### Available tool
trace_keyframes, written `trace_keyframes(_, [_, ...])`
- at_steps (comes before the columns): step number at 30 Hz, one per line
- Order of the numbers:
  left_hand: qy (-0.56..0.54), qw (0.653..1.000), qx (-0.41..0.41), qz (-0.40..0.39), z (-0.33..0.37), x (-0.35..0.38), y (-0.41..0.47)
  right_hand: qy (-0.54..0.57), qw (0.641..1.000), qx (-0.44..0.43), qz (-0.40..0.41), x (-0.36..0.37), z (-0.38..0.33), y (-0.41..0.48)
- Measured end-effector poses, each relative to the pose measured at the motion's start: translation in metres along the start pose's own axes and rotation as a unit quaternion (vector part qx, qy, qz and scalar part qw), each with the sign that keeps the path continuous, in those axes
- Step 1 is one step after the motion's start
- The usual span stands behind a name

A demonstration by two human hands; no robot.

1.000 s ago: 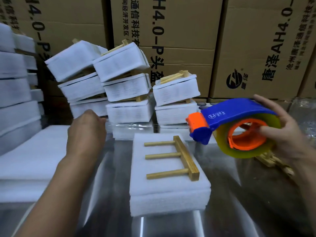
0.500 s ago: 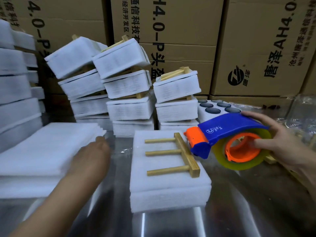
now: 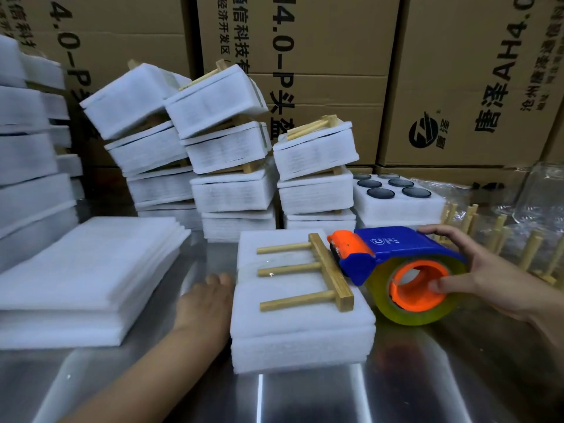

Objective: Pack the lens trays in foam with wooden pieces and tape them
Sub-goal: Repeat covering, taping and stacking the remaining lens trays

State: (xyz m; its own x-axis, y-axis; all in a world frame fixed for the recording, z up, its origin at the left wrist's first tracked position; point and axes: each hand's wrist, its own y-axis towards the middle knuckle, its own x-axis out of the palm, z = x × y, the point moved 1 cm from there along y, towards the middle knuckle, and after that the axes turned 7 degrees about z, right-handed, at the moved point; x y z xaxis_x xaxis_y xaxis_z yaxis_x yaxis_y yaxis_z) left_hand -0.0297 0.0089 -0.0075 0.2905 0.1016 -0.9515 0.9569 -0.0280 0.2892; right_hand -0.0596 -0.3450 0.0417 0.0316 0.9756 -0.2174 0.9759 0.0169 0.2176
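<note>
**Tape dispenser (image 3: 393, 254) at the foam pack (image 3: 300, 325)**

The right hand (image 3: 491, 277) grips the tape dispenser, thumb in its orange core and fingers curled over the blue top. Just left of that hand, the dispenser's nose meets the wooden piece (image 3: 328, 268) lying on the foam pack. The left hand (image 3: 206, 302), fingers relaxed, rests against the pack's left side.

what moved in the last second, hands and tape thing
The right hand lowered the tape dispenser leftward; its orange nose now sits beside the wooden piece on the foam pack. The left hand dropped from the rear stacks to the pack's left side. Pack, wooden piece and the grip on the dispenser stayed.
</note>
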Motion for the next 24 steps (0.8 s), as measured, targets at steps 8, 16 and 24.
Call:
trace_keyframes(8, [0.141, 0.989, 0.045, 0.029, 0.006, -0.009, 0.0, 0.005, 0.999, 0.025, -0.025, -0.002, -0.004, -0.003])
trace_keyframes(16, [0.067, 0.988, 0.091, -0.106, -0.01, -0.022, 0.012, 0.017, 0.999, 0.026, -0.031, -0.002, -0.002, -0.004])
trace_keyframes(24, [-0.198, 0.975, 0.075, 0.072, 0.043, -0.108, 0.032, 0.004, 0.999, 0.041, -0.035, -0.003, -0.004, -0.004])
